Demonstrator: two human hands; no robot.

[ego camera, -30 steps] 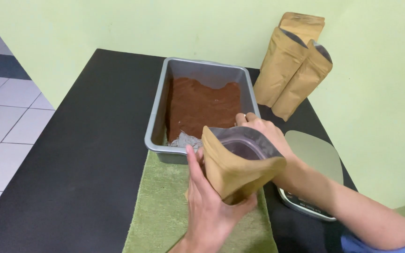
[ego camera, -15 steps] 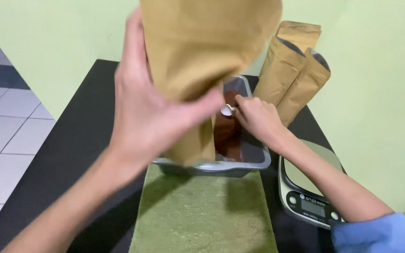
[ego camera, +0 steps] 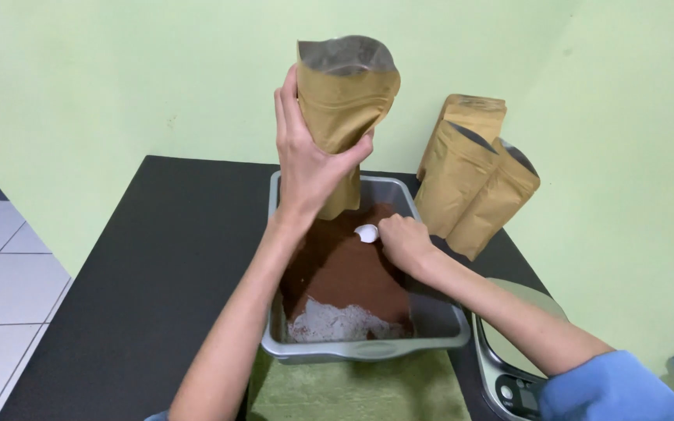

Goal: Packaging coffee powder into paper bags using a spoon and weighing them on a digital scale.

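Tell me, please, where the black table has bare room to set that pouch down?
Free: the black table left of the grey tray. Crowded: right of the tray, with the leaning pouches and the scale.

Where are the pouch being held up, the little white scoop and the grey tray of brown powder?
Held pouch (ego camera: 343, 101), head view: on its tan front, above the left hand.
White scoop (ego camera: 367, 232), head view: on its white bowl, beside the right hand.
Grey tray (ego camera: 364, 348), head view: on its near rim.

Tan pouch (ego camera: 342, 109), grey tray (ego camera: 364, 348) with brown powder (ego camera: 345, 269), white scoop (ego camera: 367, 232); black table (ego camera: 157, 265), green cloth (ego camera: 360, 388) under tray.
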